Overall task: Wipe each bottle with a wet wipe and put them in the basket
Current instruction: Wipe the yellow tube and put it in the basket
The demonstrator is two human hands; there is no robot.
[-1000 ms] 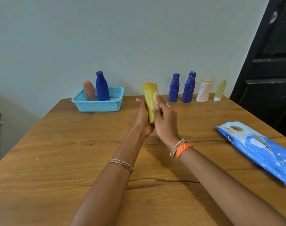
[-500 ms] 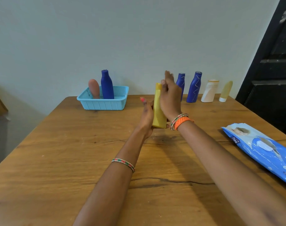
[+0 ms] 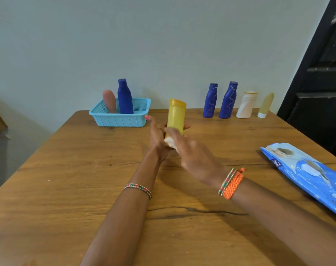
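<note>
Right hand (image 3: pixel 194 156) has swept from the cap down to the base, pressing the wet wipe (image 3: pixel 170 142) there; left hand (image 3: pixel 157 137) grips the yellow bottle (image 3: pixel 175 117) upright above the bench (image 3: pixel 67 189). Wipe nearly done, basket (image 3: pixel 121 120) next.

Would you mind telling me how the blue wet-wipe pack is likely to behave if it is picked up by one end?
The wet-wipe pack looks like soft film, lying flat and wrinkled, so it would probably sag. Its glossy surface may be slippery.

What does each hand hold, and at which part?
Left hand grips the yellow bottle at its lower end; right hand presses a wet wipe there.
</note>
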